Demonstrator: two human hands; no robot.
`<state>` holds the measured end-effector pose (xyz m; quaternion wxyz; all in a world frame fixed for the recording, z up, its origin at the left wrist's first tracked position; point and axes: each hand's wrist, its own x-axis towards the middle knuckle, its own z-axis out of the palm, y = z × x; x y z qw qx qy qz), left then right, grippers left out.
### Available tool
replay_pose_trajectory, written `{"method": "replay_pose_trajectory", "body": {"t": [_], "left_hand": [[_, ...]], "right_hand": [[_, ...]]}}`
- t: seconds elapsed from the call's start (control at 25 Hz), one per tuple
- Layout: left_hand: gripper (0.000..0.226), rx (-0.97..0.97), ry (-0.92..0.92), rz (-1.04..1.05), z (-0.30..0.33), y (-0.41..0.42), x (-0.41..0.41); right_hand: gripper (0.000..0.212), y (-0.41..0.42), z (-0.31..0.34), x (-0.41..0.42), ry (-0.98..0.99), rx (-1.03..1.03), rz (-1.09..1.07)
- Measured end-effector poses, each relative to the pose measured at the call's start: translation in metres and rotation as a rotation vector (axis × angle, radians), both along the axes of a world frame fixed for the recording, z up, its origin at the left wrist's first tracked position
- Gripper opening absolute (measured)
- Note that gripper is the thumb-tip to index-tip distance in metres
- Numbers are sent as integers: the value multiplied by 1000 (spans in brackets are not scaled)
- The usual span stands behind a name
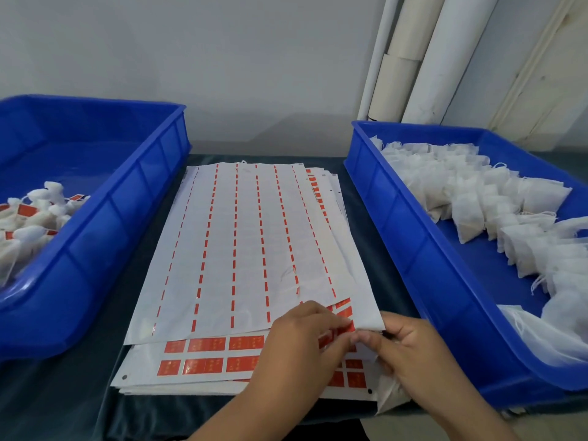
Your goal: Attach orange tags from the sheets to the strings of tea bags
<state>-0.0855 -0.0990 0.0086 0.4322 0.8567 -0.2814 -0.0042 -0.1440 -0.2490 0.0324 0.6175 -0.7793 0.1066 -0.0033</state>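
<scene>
Where the dark worktop (152,405) runs out to the far left, a blue bin (105,218) holds a small heap of tagged tea bags (28,218), white pouches with orange tags showing among them. Just beside it, in the middle, lies a stack of tag sheets (197,354); the top sheet (235,249) is stripped, only thin orange dashes left in rows, while the sheets under it show full orange tags (206,344) along the near edge. At the stack's near right corner the left hand (299,348) lies over the sheets, its grip pinching an orange tag (345,327) at the fingertips. The right hand (410,351) meets it there, fingers curled, pinching at the same spot; a white tea bag (389,399) hangs under its palm. Farthest right, a second blue bin (413,237) holds a long pile of untagged tea bags (471,192).
</scene>
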Motion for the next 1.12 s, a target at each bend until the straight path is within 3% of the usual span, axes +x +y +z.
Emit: {"method": "replay_pose_trajectory", "body": {"t": [0.16,0.4,0.52,0.68,0.88,1.12], "left_hand": [[26,-17,19,-6,0,4,2],[27,55,-151,-63,1,7,-1],[25,17,-110,-18,5,7,1],[40,-26,-53,-34,5,9,2],[22,36,-31,-35,5,10,5],[27,115,-164,-69,8,7,2]], "right_hand": [[17,0,-3,1,-89,-78,31],[20,2,-5,2,-82,-157,29],[20,1,-5,3,-91,-164,9],[21,1,-4,3,-99,-179,33],[33,3,-3,3,-72,-209,49],[25,1,-4,5,-74,-223,12]]}}
